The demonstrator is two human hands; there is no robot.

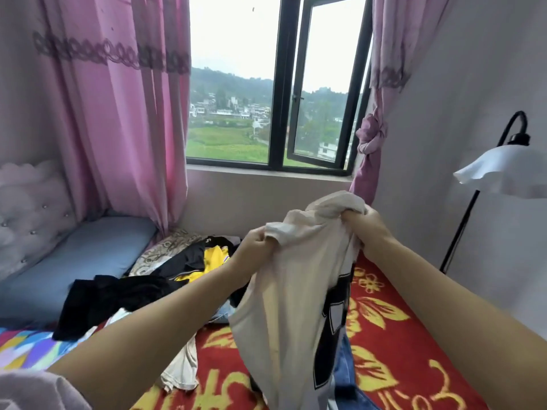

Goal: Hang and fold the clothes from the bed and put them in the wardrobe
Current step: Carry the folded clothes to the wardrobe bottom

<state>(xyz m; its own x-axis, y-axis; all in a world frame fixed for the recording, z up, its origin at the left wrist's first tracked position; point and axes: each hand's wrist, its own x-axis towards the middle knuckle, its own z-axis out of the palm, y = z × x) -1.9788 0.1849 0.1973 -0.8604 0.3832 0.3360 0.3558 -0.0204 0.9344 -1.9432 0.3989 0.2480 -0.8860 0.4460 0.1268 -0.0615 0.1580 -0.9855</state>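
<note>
Both your hands hold one cream cotton T-shirt [296, 291] with black print, raised above the bed [399, 335]: left hand [254, 247] pinching a sleeve, right hand [370, 232] gripping bunched collar fabric.

Shirt [284, 291] hem cut off; print perhaps lettering.

A shirt [293, 294] hangs above the bed [393, 335], held up at its top between the left hand [256, 247] and the right hand [368, 229], which sits higher and further right. Behind and left of the shirt, a heap of clothes [142, 282] lies on the bed. A pillow [77, 258] lies left of the heap, against the headboard [29, 214]. The window [278, 84] stands behind the bed, with a curtain [124, 113] to its left. A floor lamp [503, 170] stands right of the bed.
</note>
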